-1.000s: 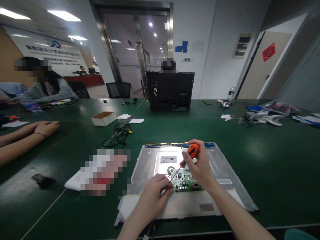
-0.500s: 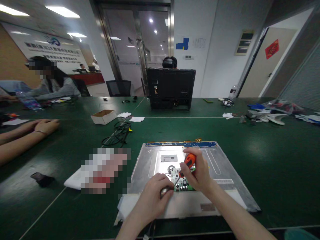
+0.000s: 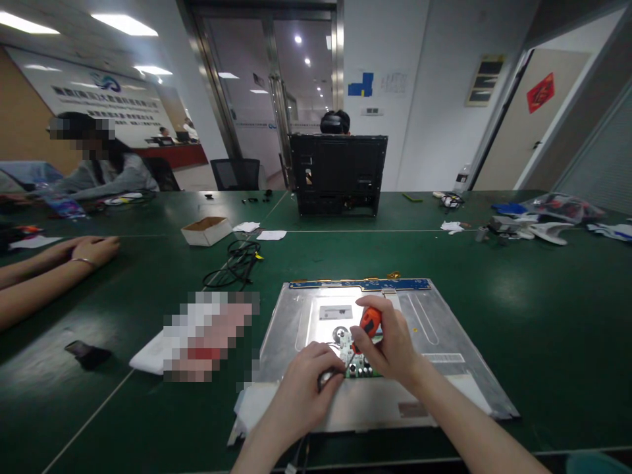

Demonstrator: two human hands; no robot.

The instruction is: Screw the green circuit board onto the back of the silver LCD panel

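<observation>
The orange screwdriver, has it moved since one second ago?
Yes. The orange screwdriver in the right hand has dropped away from the blue strip at the far edge of the panel, toward the green circuit board.

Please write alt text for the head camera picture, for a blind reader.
The right hand holds an orange screwdriver pointed down at a small green circuit board on a metal panel, on a green table. The left hand rests curled at the board's edge. Another person's hands lie far left.

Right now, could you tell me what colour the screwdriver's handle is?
The screwdriver handle is orange; the head view shows it.
</observation>
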